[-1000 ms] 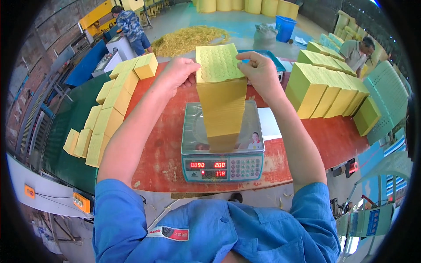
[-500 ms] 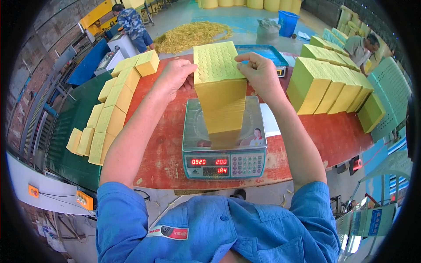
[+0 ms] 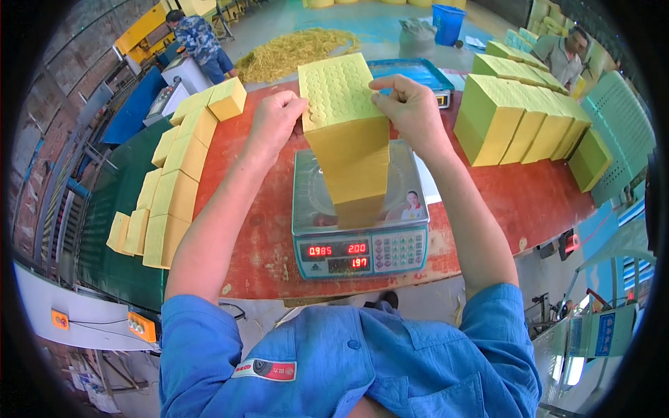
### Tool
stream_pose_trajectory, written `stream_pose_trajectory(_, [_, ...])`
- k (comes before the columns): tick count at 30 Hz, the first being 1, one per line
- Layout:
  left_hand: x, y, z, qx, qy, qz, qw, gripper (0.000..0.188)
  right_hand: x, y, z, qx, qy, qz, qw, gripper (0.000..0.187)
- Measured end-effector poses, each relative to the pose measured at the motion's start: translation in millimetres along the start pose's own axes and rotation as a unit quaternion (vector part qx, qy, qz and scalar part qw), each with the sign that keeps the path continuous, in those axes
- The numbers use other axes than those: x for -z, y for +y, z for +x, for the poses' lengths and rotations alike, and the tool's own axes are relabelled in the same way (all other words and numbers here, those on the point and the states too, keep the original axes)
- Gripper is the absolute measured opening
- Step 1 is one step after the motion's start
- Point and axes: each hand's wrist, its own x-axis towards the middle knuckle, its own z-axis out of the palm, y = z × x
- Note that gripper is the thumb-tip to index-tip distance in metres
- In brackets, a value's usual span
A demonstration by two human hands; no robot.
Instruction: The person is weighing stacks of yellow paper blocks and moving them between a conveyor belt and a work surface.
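Observation:
A tall stack of yellow paper (image 3: pixel 352 157), its top sheet embossed with rows of round marks, stands upright on the metal pan of a digital scale (image 3: pixel 362 247). My left hand (image 3: pixel 277 120) pinches the stack's upper left edge, with thumb and forefinger together. At the upper right edge my right hand (image 3: pixel 410 108) does the same, its forefinger above the thumb and the other fingers curled. Both forearms reach over the red table to either side of the scale. Red digits glow on the scale's display.
Stacks of yellow paper (image 3: pixel 174 193) line the table's left side over a green surface. Taller stacks (image 3: pixel 488 122) stand at the right, beside a green perforated chair back (image 3: pixel 617 129). Behind the scale sits a blue tray-like scale (image 3: pixel 404 70). Two people work farther off, near a yellow heap (image 3: pixel 300 54).
The red digits on the scale's display have changed. Both hands keep their places at the top edges of the stack; the whole view has shifted slightly.

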Motion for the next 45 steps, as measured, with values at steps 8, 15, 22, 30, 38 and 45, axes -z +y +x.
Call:
stream_pose_trajectory(8, [7.4,-1.0,-29.8,-0.031,0.054,-0.021,0.998,0.03,-1.4,-3.6,-4.2,-0.044,0.041,0.147,0.987,0.02])
stream_pose_trajectory(15, [57.3,-68.7,-164.0,-0.01,0.247,-0.152,0.957,0.031,12.1,3.4,-72.8,-0.053,0.134,0.205,0.968,0.018])
stream_pose_trajectory(22, [101.9,-140.1,-272.2,0.147,0.417,-0.244,0.863,0.032,-3.9,27.0,-178.3,-0.121,0.136,0.279,0.943,0.018])
stream_pose_trajectory(30, [94.3,-131.0,-267.9,0.133,0.377,-0.258,0.88,0.031,-15.2,37.0,-204.6,-0.16,0.141,0.294,0.932,0.02])
stream_pose_trajectory(38, [69.3,-130.9,-233.8,0.144,0.327,-0.293,0.887,0.029,1.8,46.1,-211.3,-0.157,0.163,0.301,0.927,0.02])
stream_pose_trajectory(45, [53.8,-98.0,-174.8,0.2,0.191,-0.372,0.886,0.025,45.2,57.1,-178.6,-0.167,0.147,0.28,0.934,0.019])
